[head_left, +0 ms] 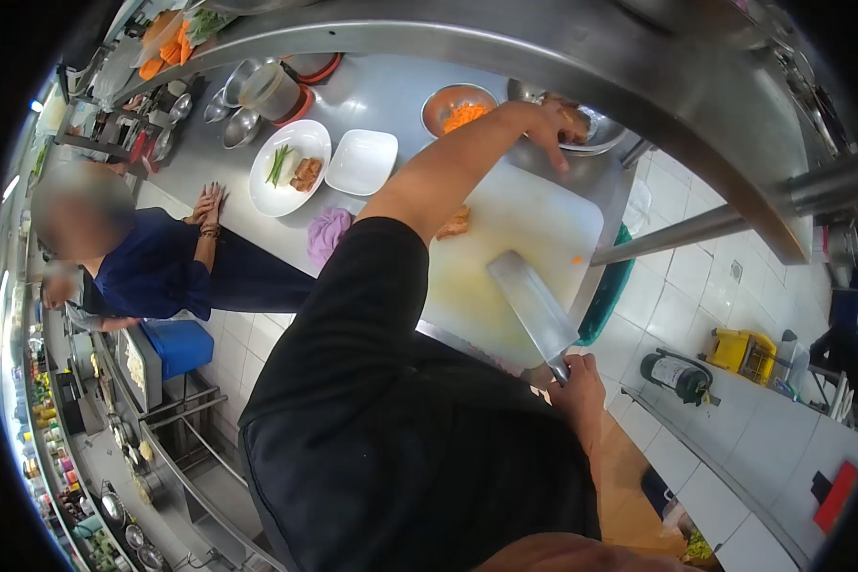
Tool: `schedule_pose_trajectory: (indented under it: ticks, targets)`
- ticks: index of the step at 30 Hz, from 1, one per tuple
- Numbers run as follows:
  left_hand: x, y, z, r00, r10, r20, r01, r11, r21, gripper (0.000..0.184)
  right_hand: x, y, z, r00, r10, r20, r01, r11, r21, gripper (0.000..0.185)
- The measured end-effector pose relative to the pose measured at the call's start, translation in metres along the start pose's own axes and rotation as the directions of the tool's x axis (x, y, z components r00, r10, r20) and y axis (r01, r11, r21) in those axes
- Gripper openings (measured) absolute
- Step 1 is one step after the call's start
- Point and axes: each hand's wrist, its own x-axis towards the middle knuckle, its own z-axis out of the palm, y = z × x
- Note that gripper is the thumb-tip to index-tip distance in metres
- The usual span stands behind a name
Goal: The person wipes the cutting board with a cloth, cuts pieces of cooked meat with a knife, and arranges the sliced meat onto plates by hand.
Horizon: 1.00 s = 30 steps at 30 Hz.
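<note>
My left hand (551,129) reaches across the board to a metal bowl (605,143) at the far right, its thumb stretched away from the fingers. Browned meat (570,116) shows at the fingers, which are partly hidden; I see no firm grip on it. My right hand (579,383) is closed round the handle of a cleaver (534,303), whose broad blade lies over the white cutting board (553,214). Another browned piece of meat (455,223) sits on the board, partly behind my left arm. An orange scrap (577,259) lies near the board's right edge.
Shredded carrot fills a bowl (432,112). An oval plate (267,195) holds meat and green stalks beside a square white dish (362,160). A purple cloth (329,234) lies nearby. A steel shelf (429,43) overhangs the counter. Another person (167,248) stands at left.
</note>
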Motion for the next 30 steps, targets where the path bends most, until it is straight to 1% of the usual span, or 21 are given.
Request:
schedule_pose_trajectory:
  ticks: [1,2,4,5,6,7,8,10,11,13,17,19,20,21,22,23,25,26,28,29,30]
  targets:
    - [-0.003,0.007,-0.004,0.999,-0.046,0.014,0.047,0.997,-0.064,0.082,-0.003,0.000,0.001,1.000,0.010,-0.002,-0.010,1.000,0.019,0.038]
    - [0.004,0.003,-0.010,0.999,-0.032,0.007,0.033,0.998,-0.056,0.082,-0.005,0.002,0.002,1.000,0.017,-0.018,-0.017,1.000,0.017,0.038]
    - [0.022,-0.015,-0.022,0.994,0.098,0.043,-0.089,0.978,-0.189,0.063,-0.007,0.006,0.006,1.000,0.019,-0.006,-0.018,1.000,0.026,0.037]
    - [0.021,-0.017,-0.015,0.993,0.113,0.035,-0.105,0.979,-0.174,0.063,-0.008,0.007,0.006,0.999,0.024,-0.028,-0.023,0.999,0.027,0.037]
    - [0.016,-0.018,-0.003,0.992,-0.009,-0.126,0.003,0.999,-0.053,0.060,-0.009,0.008,0.006,1.000,0.021,-0.022,-0.021,1.000,0.020,0.037]
    - [0.012,-0.019,0.006,0.947,-0.112,-0.300,0.132,0.990,0.045,0.056,-0.008,0.009,0.007,1.000,0.015,-0.015,-0.015,1.000,0.013,0.037]
    - [0.014,-0.021,0.011,0.945,-0.099,-0.312,0.122,0.991,0.056,0.056,-0.007,0.012,0.009,1.000,0.016,-0.018,-0.016,1.000,0.012,0.037]
    - [0.016,-0.019,0.014,0.928,-0.090,-0.360,0.157,0.974,0.160,0.052,-0.005,0.010,0.006,1.000,0.022,-0.020,-0.022,1.000,0.009,0.038]
    - [0.018,-0.014,0.014,0.927,-0.081,-0.367,0.151,0.974,0.166,0.052,-0.005,0.009,0.006,1.000,0.028,-0.001,-0.028,1.000,0.009,0.038]
    - [0.018,-0.005,0.015,0.866,-0.152,-0.477,0.216,0.973,0.081,0.046,-0.005,0.008,0.006,0.999,0.035,-0.007,-0.035,0.999,0.011,0.038]
    - [0.003,-0.008,0.010,0.847,-0.132,-0.515,0.215,0.971,0.105,0.039,-0.006,0.007,0.001,1.000,0.021,0.008,-0.021,0.999,0.037,0.039]
    - [-0.017,-0.007,0.002,0.874,-0.200,-0.443,0.212,0.977,-0.022,0.029,-0.005,0.005,-0.001,0.999,0.024,0.048,-0.027,0.998,0.049,0.039]
    - [-0.032,-0.007,0.002,0.870,-0.220,-0.440,0.227,0.973,-0.038,0.029,-0.004,0.005,0.000,1.000,0.005,-0.016,-0.004,0.997,0.074,0.038]
    - [-0.055,-0.004,0.002,0.801,-0.155,-0.578,0.100,0.987,-0.126,0.027,-0.003,0.005,0.002,0.997,-0.015,-0.073,0.022,0.995,0.096,0.038]
    - [-0.079,-0.005,0.007,0.700,-0.110,-0.706,-0.035,0.981,-0.188,0.026,0.001,0.008,0.007,0.996,-0.031,-0.087,0.038,0.996,0.079,0.038]
    - [-0.103,-0.007,0.014,0.696,-0.141,-0.704,-0.011,0.979,-0.206,0.026,0.006,0.006,0.011,0.997,-0.049,-0.063,0.054,0.996,0.072,0.038]
    - [-0.151,-0.007,0.036,0.627,-0.088,-0.774,-0.029,0.990,-0.135,0.029,0.017,0.001,0.018,0.988,-0.046,-0.147,0.070,0.985,0.161,0.036]
    - [-0.168,-0.008,0.058,0.624,-0.108,-0.774,-0.012,0.989,-0.147,0.029,0.023,-0.002,0.022,0.990,-0.036,-0.136,0.056,0.988,0.147,0.036]
    - [-0.194,-0.013,0.113,0.632,0.011,-0.775,-0.293,0.929,-0.225,0.027,0.035,-0.003,0.034,0.987,-0.054,-0.153,0.072,0.991,0.115,0.036]
    - [-0.209,-0.005,0.131,0.703,-0.069,-0.708,-0.214,0.929,-0.302,0.030,0.041,-0.007,0.038,0.981,-0.059,-0.183,0.076,0.993,0.091,0.037]
    - [-0.221,-0.002,0.143,0.762,-0.145,-0.631,-0.132,0.920,-0.370,0.033,0.043,-0.014,0.038,0.986,-0.029,-0.164,0.044,0.995,0.088,0.040]
